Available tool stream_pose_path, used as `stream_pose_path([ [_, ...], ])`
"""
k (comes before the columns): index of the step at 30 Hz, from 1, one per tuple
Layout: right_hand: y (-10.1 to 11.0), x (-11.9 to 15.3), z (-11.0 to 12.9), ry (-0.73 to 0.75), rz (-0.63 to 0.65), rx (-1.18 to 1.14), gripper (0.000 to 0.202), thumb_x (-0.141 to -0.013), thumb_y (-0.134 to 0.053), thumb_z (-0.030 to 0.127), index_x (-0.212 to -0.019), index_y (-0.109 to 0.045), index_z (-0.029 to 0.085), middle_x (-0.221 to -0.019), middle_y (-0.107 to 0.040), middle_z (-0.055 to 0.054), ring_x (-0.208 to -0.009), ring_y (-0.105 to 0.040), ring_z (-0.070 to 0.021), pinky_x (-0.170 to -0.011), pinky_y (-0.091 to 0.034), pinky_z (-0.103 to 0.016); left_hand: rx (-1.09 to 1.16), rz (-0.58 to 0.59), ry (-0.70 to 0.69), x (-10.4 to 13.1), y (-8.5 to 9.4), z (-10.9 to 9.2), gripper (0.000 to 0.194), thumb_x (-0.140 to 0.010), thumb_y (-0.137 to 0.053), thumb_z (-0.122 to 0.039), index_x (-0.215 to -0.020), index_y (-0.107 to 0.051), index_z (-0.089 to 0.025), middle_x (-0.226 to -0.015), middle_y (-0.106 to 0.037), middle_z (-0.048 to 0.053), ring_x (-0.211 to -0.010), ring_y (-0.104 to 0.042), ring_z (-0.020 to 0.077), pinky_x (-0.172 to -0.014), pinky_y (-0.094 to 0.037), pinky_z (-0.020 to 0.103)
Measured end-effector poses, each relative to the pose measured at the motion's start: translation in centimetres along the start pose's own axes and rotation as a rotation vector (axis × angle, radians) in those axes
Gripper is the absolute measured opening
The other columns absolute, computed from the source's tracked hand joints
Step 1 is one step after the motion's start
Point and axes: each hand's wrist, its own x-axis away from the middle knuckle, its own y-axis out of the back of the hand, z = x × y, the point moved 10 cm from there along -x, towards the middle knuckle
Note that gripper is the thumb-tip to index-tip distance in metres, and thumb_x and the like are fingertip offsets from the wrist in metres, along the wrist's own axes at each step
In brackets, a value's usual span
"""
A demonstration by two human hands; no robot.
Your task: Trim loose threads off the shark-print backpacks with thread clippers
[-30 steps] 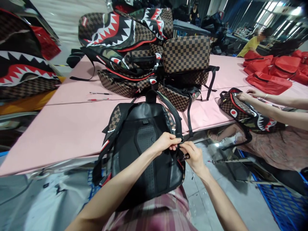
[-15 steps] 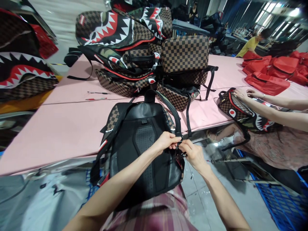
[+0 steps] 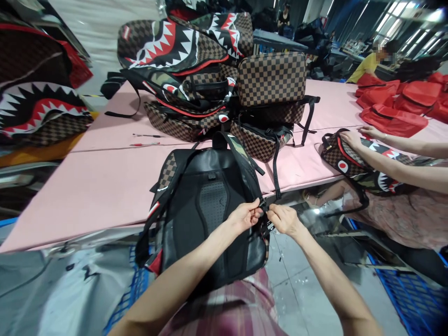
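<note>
A black backpack (image 3: 189, 210) with brown checkered sides leans against the table edge in front of me, its padded back panel towards me. At its right side my left hand (image 3: 247, 216) is closed, thumb and fingers pinching the black strap buckle (image 3: 262, 204). Just right of it, my right hand (image 3: 283, 218) is also closed, gripping the black webbing strap by the buckle. The fingers partly hide the strap and buckle. The right shoulder strap (image 3: 245, 158), with a camouflage patch, curves down from the top handle.
Checkered shark-mouth backpacks (image 3: 175, 46) are piled on the pink table (image 3: 115, 182). A pair of thin pen-like tools (image 3: 145, 144) lies left of them. At right, a co-worker's hands (image 3: 352, 138) handle another backpack (image 3: 341, 158); red bags (image 3: 394, 119) lie behind. A blue crate (image 3: 406, 289) stands below.
Both hands have moved slightly down along the bag's right side, still at the strap. The shoulder strap's upper part lies lower and flatter. The whole view has shifted a little.
</note>
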Motion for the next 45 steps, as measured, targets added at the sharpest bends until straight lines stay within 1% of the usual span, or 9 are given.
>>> stream_pose_path([
  [8,-1.1,5.1,-1.2,-0.619,-0.158,-0.53,0.023,-0.089,-0.039,0.013,-0.08,-0.06,0.017,-0.066,-0.06,-0.003,-0.06,-0.055,-0.011,-0.055,-0.042,-0.021,-0.161,-0.126,-0.436,1.5,0.8,-4.2,0.026,-0.066,-0.069,-0.033,-0.057,-0.056,-0.013,-0.05,-0.051,-0.004,-0.048,-0.04,0.0055,-0.047,-0.028,0.018],
  [14,-4.0,7.4,-4.7,-1.323,-0.275,-1.026,0.016,-0.076,-0.06,0.029,-0.081,-0.067,0.015,-0.067,-0.059,0.0,-0.047,-0.04,-0.0072,-0.046,-0.033,-0.021,-0.242,0.022,-0.416,1.2,-0.4,-4.4,0.026,-0.066,-0.065,-0.036,-0.06,-0.058,-0.012,-0.052,-0.051,-0.003,-0.052,-0.043,0.0081,-0.052,-0.031,0.021],
  [24,-9.5,8.0,-1.0,-1.513,-0.181,-1.694,0.029,-0.059,-0.077,0.036,-0.061,-0.057,0.015,-0.049,-0.034,0.009,-0.037,-0.023,-0.0013,-0.039,-0.017,-0.019,-0.19,0.003,-0.478,2.7,0.7,-3.4,0.028,-0.068,-0.062,-0.034,-0.053,-0.048,-0.014,-0.05,-0.041,-0.006,-0.051,-0.037,0.007,-0.051,-0.027,0.021],
  [31,-9.2,7.0,0.1,-1.489,-0.104,-1.527,0.031,-0.061,-0.078,0.037,-0.073,-0.061,0.013,-0.062,-0.047,0.004,-0.043,-0.03,-0.003,-0.04,-0.023,-0.02,-0.481,-0.017,-0.576,5.2,2.6,-5.1,0.024,-0.073,-0.063,-0.031,-0.058,-0.059,-0.014,-0.052,-0.045,-0.006,-0.054,-0.041,0.0077,-0.051,-0.03,0.021],
  [34,-8.7,9.2,-0.3,-1.549,-0.052,-1.292,0.033,-0.061,-0.078,0.038,-0.074,-0.063,0.012,-0.048,-0.037,0.007,-0.043,-0.031,-0.0056,-0.04,-0.024,-0.021,-0.587,-0.134,-0.689,9.1,7.5,-7.2,0.014,-0.076,-0.062,-0.029,-0.082,-0.068,-0.018,-0.073,-0.063,-0.002,-0.071,-0.056,0.012,-0.069,-0.042,0.022],
  [37,-5.9,10.7,-2.2,-1.583,-0.221,-1.1,0.035,-0.062,-0.077,0.04,-0.082,-0.066,0.013,-0.048,-0.039,0.007,-0.044,-0.034,-0.0069,-0.041,-0.027,-0.022,-0.608,-0.681,-0.784,15.5,19.5,-8.8,0.021,-0.081,-0.056,-0.03,-0.097,-0.066,-0.022,-0.101,-0.066,0.004,-0.097,-0.057,0.0182,-0.091,-0.041,0.03],
  [39,-3.1,10.1,-3.4,-1.543,-0.407,-1.013,0.033,-0.063,-0.076,0.04,-0.082,-0.067,0.014,-0.056,-0.047,0.004,-0.046,-0.039,-0.0077,-0.04,-0.029,-0.022,-0.619,-0.898,-0.687,18.0,26.8,-7.2,0.038,-0.07,-0.068,-0.031,-0.105,-0.063,-0.02,-0.112,-0.062,0.008,-0.109,-0.052,0.025,-0.098,-0.037,0.038],
  [42,0.2,6.9,-3.4,-1.434,-0.528,-0.925,0.026,-0.068,-0.073,0.038,-0.081,-0.068,0.015,-0.064,-0.054,0.0,-0.05,-0.047,-0.0099,-0.044,-0.036,-0.024,-0.408,-0.778,-0.403,17.1,33.4,-1.7,0.044,-0.051,-0.079,-0.027,-0.092,-0.067,-0.017,-0.096,-0.067,0.008,-0.099,-0.057,0.0302,-0.092,-0.042,0.04],
  [45,0.7,1.0,-1.3,-1.2,-0.311,-0.904,0.022,-0.075,-0.067,0.035,-0.085,-0.07,0.015,-0.065,-0.059,-0.002,-0.058,-0.055,-0.0136,-0.055,-0.044,-0.026,-0.248,-0.704,-0.307,16.7,34.6,0.5,0.026,-0.067,-0.069,-0.037,-0.078,-0.067,-0.013,-0.07,-0.067,0.007,-0.076,-0.063,0.0258,-0.078,-0.049,0.037],
])
